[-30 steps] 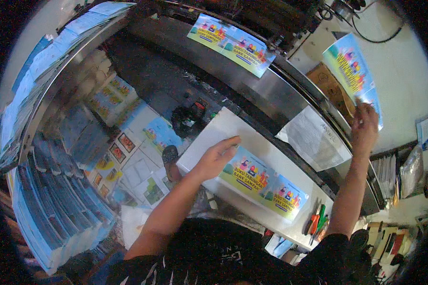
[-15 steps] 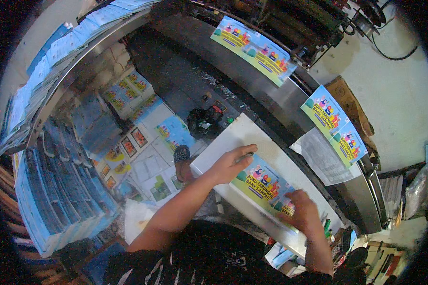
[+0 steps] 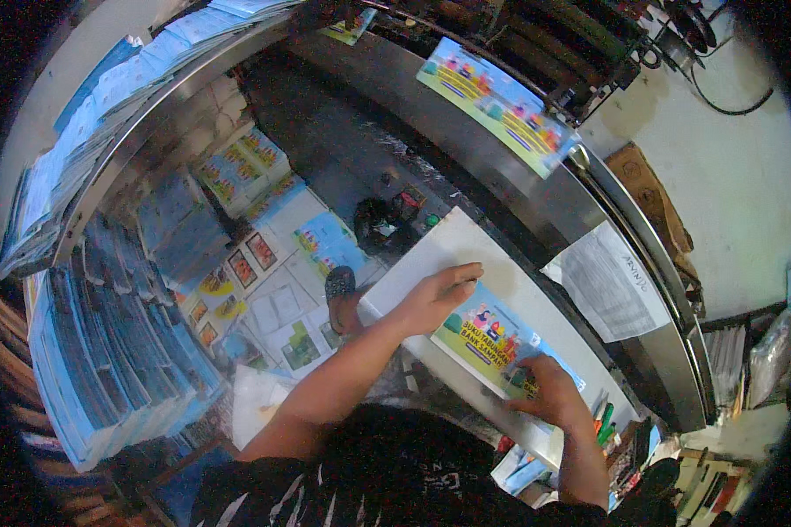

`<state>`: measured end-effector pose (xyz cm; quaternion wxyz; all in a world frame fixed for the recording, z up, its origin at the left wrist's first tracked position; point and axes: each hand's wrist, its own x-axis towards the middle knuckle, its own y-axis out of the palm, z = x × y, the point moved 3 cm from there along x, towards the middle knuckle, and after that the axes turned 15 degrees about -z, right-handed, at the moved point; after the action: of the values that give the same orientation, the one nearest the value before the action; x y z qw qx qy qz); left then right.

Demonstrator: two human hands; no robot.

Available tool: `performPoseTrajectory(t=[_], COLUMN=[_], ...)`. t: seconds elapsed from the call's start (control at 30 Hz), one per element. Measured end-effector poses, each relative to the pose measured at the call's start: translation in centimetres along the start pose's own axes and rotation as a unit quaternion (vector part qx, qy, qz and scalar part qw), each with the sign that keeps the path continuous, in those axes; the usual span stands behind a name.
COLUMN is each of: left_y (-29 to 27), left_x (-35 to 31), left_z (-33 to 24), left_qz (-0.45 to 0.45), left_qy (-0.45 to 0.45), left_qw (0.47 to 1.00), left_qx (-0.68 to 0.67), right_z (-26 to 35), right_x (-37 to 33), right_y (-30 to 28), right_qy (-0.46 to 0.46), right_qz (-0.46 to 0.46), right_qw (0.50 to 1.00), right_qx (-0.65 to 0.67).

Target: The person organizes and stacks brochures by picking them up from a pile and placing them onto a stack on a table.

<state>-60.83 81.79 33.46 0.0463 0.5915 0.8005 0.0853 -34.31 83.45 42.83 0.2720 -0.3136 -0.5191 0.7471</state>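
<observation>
A colourful printed sheet point(image 3: 476, 332), blue and yellow with cartoon figures, lies on a white board point(image 3: 444, 241) in front of me. My left hand point(image 3: 441, 297) rests at the sheet's left end, fingers stretched out and its tips by the upper left corner. Over the right part of the sheet is my right hand point(image 3: 549, 391), thumb and fingers spread apart and touching it. That hand covers some of the print. Whether other sheets lie beneath this one cannot be told.
Past the board runs a long metal machine bed carrying another printed sheet point(image 3: 499, 105) and a white paper point(image 3: 608, 281) with handwriting. Tall stacks of blue booklets point(image 3: 119, 351) stand at left, more on a metal shelf point(image 3: 105, 154). Pens point(image 3: 605, 422) stand near my right forearm.
The sheet on the machine bed has slid right, and another peeks in at the top. The one above the white paper is gone from view. My right hand has shifted slightly on the sheet.
</observation>
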Motion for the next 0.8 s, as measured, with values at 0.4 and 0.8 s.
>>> performPoseTrajectory(t=[0.4,0.8], left_y=[-0.3,-0.3], left_x=[0.4,0.3], left_z=[0.6,1.5], left_qz=[-0.009,0.005], left_qy=[0.041,0.042], left_qw=[0.998,0.999], left_qx=[0.039,-0.029], right_z=[0.7,0.6], right_x=[-0.5,-0.9], right_y=[0.1,-1.9], right_qy=[-0.066,-0.066], right_qz=[-0.063,-0.044], right_qw=[0.994,0.995], right_qx=[0.057,0.061])
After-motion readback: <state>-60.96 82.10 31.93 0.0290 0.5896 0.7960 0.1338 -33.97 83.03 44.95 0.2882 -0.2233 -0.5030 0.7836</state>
